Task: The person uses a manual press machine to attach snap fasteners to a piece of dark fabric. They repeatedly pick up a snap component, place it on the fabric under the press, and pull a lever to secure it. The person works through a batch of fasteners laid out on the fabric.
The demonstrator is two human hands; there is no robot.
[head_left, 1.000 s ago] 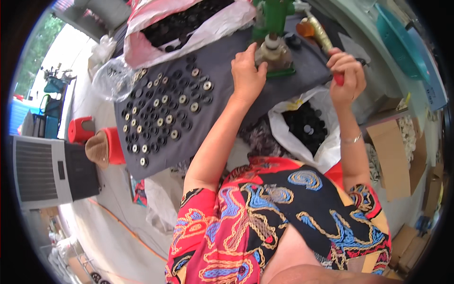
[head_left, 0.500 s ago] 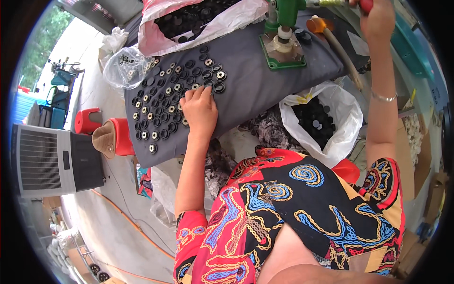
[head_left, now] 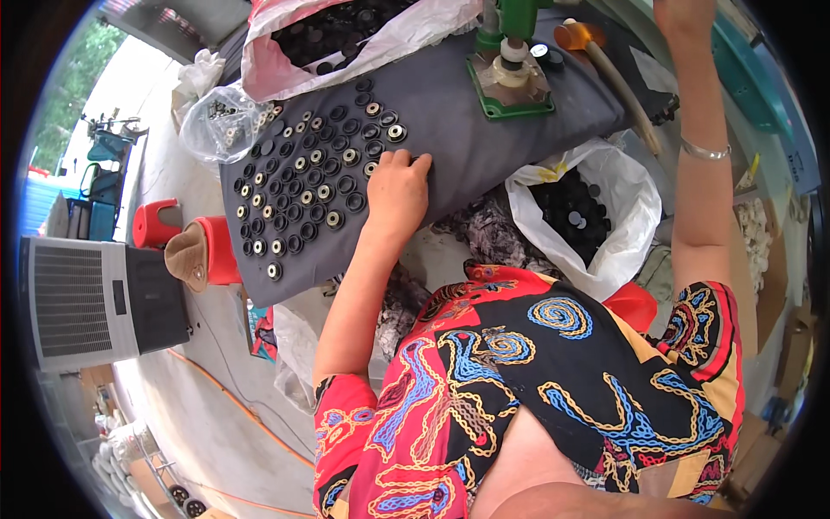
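A white bag (head_left: 635,199) of black discs (head_left: 571,203) stands just off the near edge of the grey-covered table (head_left: 475,156). The left hand (head_left: 399,192) is over that edge, palm down, its fingers partly bent and the thumb out to the side; I cannot tell whether it has hold of anything. Beside its fingertips, spread across the table's left half, lie the black rings (head_left: 347,184): round and thick-rimmed, set out in loose rows, many with a pale metallic centre pierced by a dark hole, others all dark. Further back, by the far left corner, a clear container (head_left: 201,138) holds small metal pieces. Toward the right end stands a green press (head_left: 512,86) on a square base, and beyond it lies a mallet (head_left: 612,80) with an amber head and a wooden handle. A pinkish-white sack (head_left: 380,62) of black parts sits along the far edge. The right hand (head_left: 687,13) is cut off at the top of the view, so its grip cannot be told.
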